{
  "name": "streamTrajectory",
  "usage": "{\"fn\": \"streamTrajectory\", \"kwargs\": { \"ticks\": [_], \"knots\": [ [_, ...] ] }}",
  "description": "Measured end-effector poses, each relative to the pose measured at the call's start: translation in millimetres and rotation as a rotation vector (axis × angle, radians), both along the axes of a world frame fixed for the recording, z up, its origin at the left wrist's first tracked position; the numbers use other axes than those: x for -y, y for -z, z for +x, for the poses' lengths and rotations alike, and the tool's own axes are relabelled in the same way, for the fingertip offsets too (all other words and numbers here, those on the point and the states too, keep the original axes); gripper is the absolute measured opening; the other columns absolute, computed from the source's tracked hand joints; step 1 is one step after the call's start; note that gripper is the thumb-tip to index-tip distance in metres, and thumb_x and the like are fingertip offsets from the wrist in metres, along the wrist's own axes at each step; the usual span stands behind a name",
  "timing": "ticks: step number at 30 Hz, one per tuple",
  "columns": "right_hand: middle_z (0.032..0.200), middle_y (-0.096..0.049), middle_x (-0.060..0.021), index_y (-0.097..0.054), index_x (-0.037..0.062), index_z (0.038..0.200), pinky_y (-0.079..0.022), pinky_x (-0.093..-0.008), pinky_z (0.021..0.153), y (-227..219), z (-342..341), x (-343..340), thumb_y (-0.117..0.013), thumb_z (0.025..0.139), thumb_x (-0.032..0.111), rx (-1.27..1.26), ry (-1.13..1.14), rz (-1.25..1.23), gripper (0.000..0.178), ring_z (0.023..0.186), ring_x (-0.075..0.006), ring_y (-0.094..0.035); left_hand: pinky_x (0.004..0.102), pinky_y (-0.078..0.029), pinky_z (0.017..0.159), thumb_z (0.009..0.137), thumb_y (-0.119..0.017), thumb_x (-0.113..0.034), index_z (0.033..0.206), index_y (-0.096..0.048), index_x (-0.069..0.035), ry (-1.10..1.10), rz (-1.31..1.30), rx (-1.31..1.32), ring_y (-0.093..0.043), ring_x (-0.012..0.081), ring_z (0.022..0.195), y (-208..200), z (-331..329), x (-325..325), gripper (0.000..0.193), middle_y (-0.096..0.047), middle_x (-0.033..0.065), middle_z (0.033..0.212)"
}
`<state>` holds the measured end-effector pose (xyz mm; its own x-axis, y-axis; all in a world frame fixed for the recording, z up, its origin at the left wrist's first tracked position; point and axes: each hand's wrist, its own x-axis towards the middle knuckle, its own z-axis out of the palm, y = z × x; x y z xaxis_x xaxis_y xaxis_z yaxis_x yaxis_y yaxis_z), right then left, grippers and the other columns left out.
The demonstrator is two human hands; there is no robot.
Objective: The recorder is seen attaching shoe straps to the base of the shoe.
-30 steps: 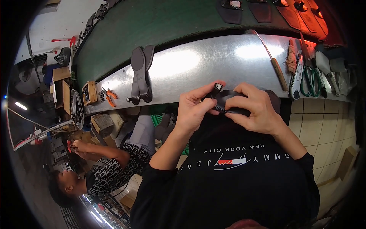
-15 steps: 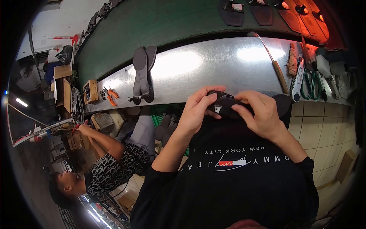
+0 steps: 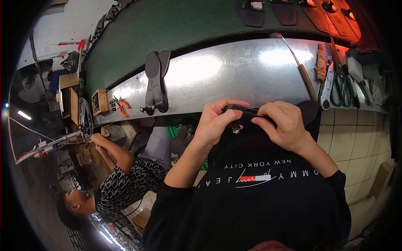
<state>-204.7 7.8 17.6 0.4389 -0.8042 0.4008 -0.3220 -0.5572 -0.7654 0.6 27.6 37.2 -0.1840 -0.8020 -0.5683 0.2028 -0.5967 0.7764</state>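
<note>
A dark sandal (image 3: 310,113) is held between my two hands at the near edge of the metal table. My left hand (image 3: 214,122) pinches its edge, thumb on top and fingers behind. On the other side my right hand (image 3: 284,122) grips the same sandal with thumb and bent fingers, and one rounded end sticks out to the right past that hand. A small silvery buckle (image 3: 236,130) hangs below my left fingers. My hands cover much of the middle of the sandal. To the left lies a pair of dark grey sandals (image 3: 155,83) on the table.
Orange-handled pliers (image 3: 122,107) and a wooden box of small parts (image 3: 99,102) lie left. At right are a wooden-handled awl (image 3: 307,81), a utility knife (image 3: 326,90) and green-handled scissors (image 3: 342,94). A green conveyor belt (image 3: 176,25) carries sandals beyond the metal table (image 3: 243,67). A co-worker (image 3: 130,175) sits left.
The sandal in my hands has been tilted, so its edge now faces up and the buckle hangs lower. My left thumb has shifted along it. The co-worker's arms have moved slightly.
</note>
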Motion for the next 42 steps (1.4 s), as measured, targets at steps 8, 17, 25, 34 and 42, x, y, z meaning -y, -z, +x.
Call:
{"fn": "streamTrajectory", "kwargs": {
  "ticks": [8,17,25,34,42],
  "knots": [
    [0.067,-0.059,-0.0102,-0.056,0.0014,0.077,-0.045,-0.0300,0.052,-1,4,-4,-0.074,0.073,0.004,0.021,0.027,0.203,0.019,0.058,-0.0229,-0.060,0.0208,-0.048,0.054,0.083,-0.066,-0.007,0.098,-0.066,0.000,0.009,-0.141,0.163,-0.058,0.0063,0.065,5,-4,-4,0.017,-0.064,0.0019,0.077],
    [0.065,-0.061,-0.0107,-0.061,0.0059,0.085,-0.046,-0.0363,0.055,-7,4,4,-0.071,0.077,0.013,0.011,-0.075,0.357,0.015,0.059,-0.0284,-0.060,0.0201,-0.045,0.049,0.083,-0.068,-0.011,0.085,-0.062,-0.002,0.092,-0.105,0.206,-0.054,0.0057,0.058,1,-3,4,0.011,-0.060,0.0012,0.070],
    [0.106,-0.063,-0.0165,-0.065,0.0029,0.104,-0.046,-0.0367,0.085,-32,-17,48,-0.070,0.076,0.011,0.018,0.310,-0.202,0.029,0.098,-0.0324,-0.060,0.0228,-0.046,0.045,0.091,-0.057,-0.020,0.094,-0.062,-0.004,-0.315,-0.230,-0.081,-0.060,0.0123,0.061,7,33,8,0.017,-0.065,0.0065,0.084],
    [0.089,-0.057,-0.0141,-0.060,0.0008,0.112,-0.044,-0.0394,0.074,58,-42,74,-0.058,0.082,0.004,-0.427,0.537,-0.114,0.030,0.083,-0.0307,-0.055,0.0320,-0.057,0.078,0.091,-0.059,-0.020,0.117,-0.057,-0.011,-0.720,0.181,-0.752,-0.057,0.0304,0.112,61,46,3,0.027,-0.057,0.0107,0.121],
    [0.062,-0.055,-0.0011,-0.049,0.0073,0.135,-0.043,-0.0233,0.059,16,13,6,-0.050,0.089,0.002,0.218,-0.164,0.706,0.046,0.059,-0.0070,-0.052,0.0210,-0.048,0.053,0.082,-0.072,-0.027,0.095,-0.063,-0.013,-0.771,0.439,-0.820,-0.062,0.0185,0.078,49,10,11,0.020,-0.066,0.0030,0.092]
  ]
}}
